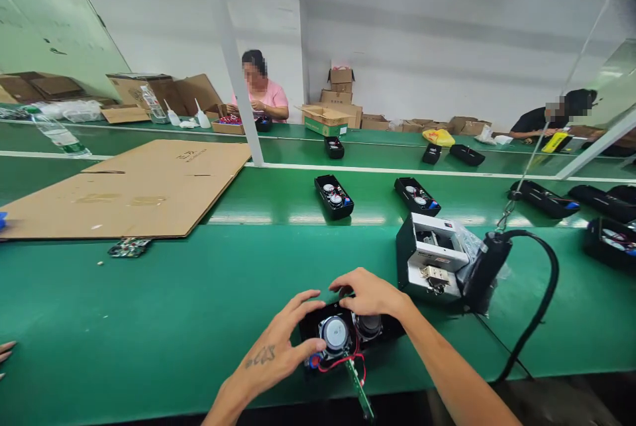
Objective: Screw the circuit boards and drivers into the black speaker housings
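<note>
A black speaker box lies on the green bench just in front of me, its inside facing up. Two round speakers, a silver-backed one and a darker one, sit in it. My left hand spans the box's left end, fingers at the far edge and thumb beside the silver-backed speaker. Over the far edge, my right hand has curled fingers; whatever is between its fingertips is hidden. Red wires lead to a narrow green circuit board, which sticks out over the near side.
A metal-and-black machine stands right of the box, beside a hanging black tool with a thick cable. Flat cardboard covers the left. More speaker boxes sit beyond. Two people work across the bench; fingertips show at the left edge.
</note>
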Tool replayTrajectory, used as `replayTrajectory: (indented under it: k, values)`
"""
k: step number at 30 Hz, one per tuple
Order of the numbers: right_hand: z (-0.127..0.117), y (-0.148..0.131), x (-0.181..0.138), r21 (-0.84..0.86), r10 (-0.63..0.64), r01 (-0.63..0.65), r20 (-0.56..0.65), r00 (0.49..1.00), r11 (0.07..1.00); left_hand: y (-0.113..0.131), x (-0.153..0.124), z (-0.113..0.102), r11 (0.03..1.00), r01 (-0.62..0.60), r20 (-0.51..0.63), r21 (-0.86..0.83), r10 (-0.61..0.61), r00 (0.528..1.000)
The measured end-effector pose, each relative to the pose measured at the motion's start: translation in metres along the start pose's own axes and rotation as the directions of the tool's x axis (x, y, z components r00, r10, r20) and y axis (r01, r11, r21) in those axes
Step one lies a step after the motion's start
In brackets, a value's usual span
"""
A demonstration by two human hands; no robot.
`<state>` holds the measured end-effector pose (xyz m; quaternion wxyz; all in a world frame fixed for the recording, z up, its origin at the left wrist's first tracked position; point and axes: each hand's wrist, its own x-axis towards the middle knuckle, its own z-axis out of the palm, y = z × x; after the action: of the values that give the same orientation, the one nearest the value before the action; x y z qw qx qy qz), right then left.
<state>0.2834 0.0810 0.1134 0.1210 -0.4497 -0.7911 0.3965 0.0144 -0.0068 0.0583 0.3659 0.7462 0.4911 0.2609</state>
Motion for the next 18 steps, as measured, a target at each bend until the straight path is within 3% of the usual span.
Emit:
replayTrajectory:
  k: [4, 6, 8, 10, 12, 13, 16, 18]
  values:
    - [-0.016, 0.014, -0.075, 0.07, 0.083, -0.064, -0.303, 0.949, 0.995, 0.004, -0.001, 0.014, 0.999, -0.01, 0.079, -0.035, 0.013, 0.997]
    - [-0.006, 0.027, -0.115, 0.132, 0.177, -0.135, -0.398, 0.9, 0.982, 0.004, -0.003, 0.017, 0.999, -0.037, 0.084, -0.024, 0.039, 0.996]
    - [0.025, 0.04, -0.145, 0.202, 0.285, -0.222, -0.375, 0.882, 0.954, 0.005, -0.005, 0.019, 0.997, -0.074, 0.081, 0.014, 0.073, 0.994]
    - [0.073, 0.05, -0.159, 0.323, 0.345, -0.245, -0.303, 0.888, 0.914, 0.008, -0.007, 0.019, 0.993, -0.107, 0.078, 0.054, 0.102, 0.992]
    - [0.127, 0.053, -0.16, 0.505, 0.31, -0.177, -0.192, 0.931, 0.845, 0.012, -0.008, 0.019, 0.99, -0.12, 0.084, 0.079, 0.113, 0.99]
    - [0.152, 0.051, -0.156, 0.618, 0.302, -0.118, -0.202, 0.932, 0.778, 0.015, -0.008, 0.019, 0.989, -0.118, 0.086, 0.087, 0.11, 0.99]
    - [0.194, 0.033, -0.137, 0.767, 0.418, 0.082, -0.432, 0.799, 0.636, 0.023, -0.007, 0.02, 0.988, -0.108, 0.067, 0.11, 0.101, 0.993]
    - [0.187, 0.019, -0.123, 0.727, 0.429, 0.198, -0.577, 0.695, 0.657, 0.027, -0.006, 0.021, 0.984, -0.121, 0.03, 0.131, 0.118, 0.993]
